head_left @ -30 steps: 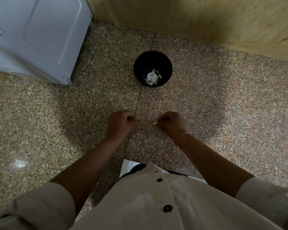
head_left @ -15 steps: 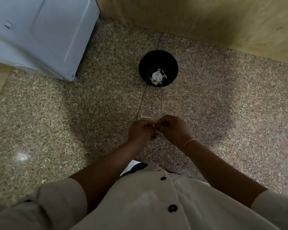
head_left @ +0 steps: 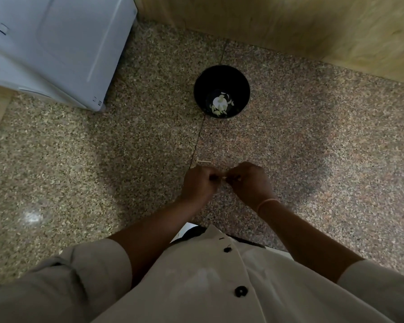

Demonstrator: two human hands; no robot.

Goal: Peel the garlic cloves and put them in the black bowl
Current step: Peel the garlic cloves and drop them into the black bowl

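Clearly partway: several peeled cloves already lie in the black bowl, which sits on the stone floor far from the hands. The left hand and right hand meet near the middle, fingers curled, pinching one small garlic clove between them; its peeling looks unfinished. A scrap of skin lies just beyond. Bare floor runs from hands to bowl; the white appliance stands far left and the wooden wall behind the bowl.
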